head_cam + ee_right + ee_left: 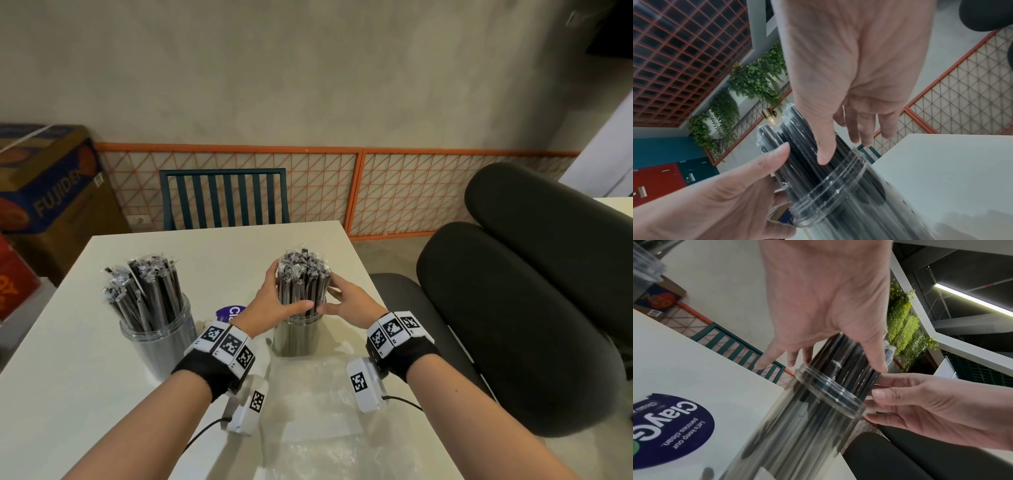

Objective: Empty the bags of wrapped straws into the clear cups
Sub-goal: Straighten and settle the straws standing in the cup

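Two clear cups stand on the white table [68,377]. The left cup [156,346] holds wrapped black straws [147,291] fanned out loosely. In the right cup [298,339] stands a tight bundle of wrapped black straws [303,281], upright with its top half above the rim. My left hand [270,301] and right hand [346,301] wrap round this bundle from either side, thumbs across its front just above the rim. The left wrist view has my left hand [818,337], bundle [844,356] and cup [797,426]. The right wrist view has my right hand [849,113] over the bundle [801,146].
Empty clear plastic bags [308,404] lie flat on the table in front of the right cup. A round purple sticker [231,312] sits between the cups. A black office chair [513,308] stands by the table's right edge, a teal chair [222,198] behind it, cardboard boxes [51,192] far left.
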Demonstrator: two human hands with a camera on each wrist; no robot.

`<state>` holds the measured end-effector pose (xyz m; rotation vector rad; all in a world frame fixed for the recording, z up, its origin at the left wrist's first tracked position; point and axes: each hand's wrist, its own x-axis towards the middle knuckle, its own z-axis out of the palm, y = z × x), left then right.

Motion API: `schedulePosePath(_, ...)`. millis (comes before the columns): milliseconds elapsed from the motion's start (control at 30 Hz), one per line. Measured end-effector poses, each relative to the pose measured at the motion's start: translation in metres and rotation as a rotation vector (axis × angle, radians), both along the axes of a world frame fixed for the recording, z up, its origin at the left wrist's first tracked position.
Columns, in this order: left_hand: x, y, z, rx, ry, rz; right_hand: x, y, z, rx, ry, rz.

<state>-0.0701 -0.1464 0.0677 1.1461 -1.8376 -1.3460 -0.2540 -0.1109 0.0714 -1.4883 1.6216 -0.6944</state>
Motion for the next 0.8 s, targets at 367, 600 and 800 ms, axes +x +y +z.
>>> schedulePosePath(367,0.006,-0.002,0.003,-0.014,-0.021,-0.055,0.002,0.008,0.003,-0.014,0.028,-0.006)
schedulePosePath(600,0.021,-0.010,0.009,-0.026,-0.065,-0.093,0.011,0.009,0.001,-0.098,0.019,-0.035)
schedulePosePath(800,0.003,-0.007,0.020,-0.110,-0.011,-0.037,0.019,0.008,0.020,-0.195,0.111,-0.041)
